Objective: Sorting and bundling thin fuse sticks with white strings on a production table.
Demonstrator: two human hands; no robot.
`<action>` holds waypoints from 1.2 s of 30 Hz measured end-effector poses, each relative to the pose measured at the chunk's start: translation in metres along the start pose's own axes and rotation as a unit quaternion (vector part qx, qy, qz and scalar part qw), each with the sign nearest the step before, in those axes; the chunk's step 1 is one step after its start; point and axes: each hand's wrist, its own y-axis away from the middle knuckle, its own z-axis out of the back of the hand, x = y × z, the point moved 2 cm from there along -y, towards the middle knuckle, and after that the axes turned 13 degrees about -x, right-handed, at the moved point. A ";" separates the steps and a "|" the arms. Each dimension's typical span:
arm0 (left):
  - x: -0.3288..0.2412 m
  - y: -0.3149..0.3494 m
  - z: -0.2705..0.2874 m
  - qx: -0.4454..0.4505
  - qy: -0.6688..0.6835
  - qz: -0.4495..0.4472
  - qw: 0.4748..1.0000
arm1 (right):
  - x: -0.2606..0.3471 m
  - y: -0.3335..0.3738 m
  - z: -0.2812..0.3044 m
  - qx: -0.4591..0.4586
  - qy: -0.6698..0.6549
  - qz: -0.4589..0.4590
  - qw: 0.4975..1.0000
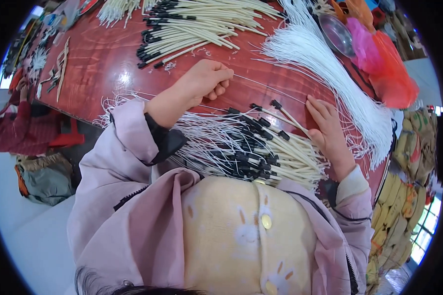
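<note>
My left hand [209, 81] is closed in a pinch over the red table, gripping a thin white string [268, 87]. The string stretches right to the fingertips of my right hand [327, 125]. That hand's fingers are stretched out, with the thumb apart, beside the ends of some cream rods. Between my arms lies a pile of cream rods with black end pieces [266, 147]; loose white strings [202, 130] trail from it to the left. Whether the string passes between my right fingers or only touches them is hard to see.
A second heap of cream rods with black ends [197, 29] lies across the far side of the red table [98, 59]. At the right spreads a thick bundle of white strings [325, 64], near a metal bowl [336, 34] and red plastic bags [391, 71]. Another person's sleeve [29, 123] shows at left.
</note>
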 end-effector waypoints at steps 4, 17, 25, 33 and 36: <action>0.012 -0.009 0.008 -0.073 -0.171 -0.129 0.974 | 0.007 0.000 -0.001 -0.008 -0.011 -0.011 1.000; -0.023 -0.025 0.031 -0.261 -0.463 -0.436 0.727 | 0.005 -0.009 0.004 -0.002 -0.051 -0.047 0.998; -0.033 -0.062 0.042 -0.238 -0.527 -0.588 0.566 | 0.008 -0.008 0.003 -0.035 -0.067 -0.057 0.995; -0.045 -0.046 0.048 -0.204 -0.487 -0.633 0.566 | 0.003 -0.005 0.000 -0.045 -0.092 -0.077 0.992; -0.041 -0.028 0.043 -0.192 -0.455 -0.617 0.613 | 0.003 -0.007 -0.001 -0.050 -0.096 -0.076 0.991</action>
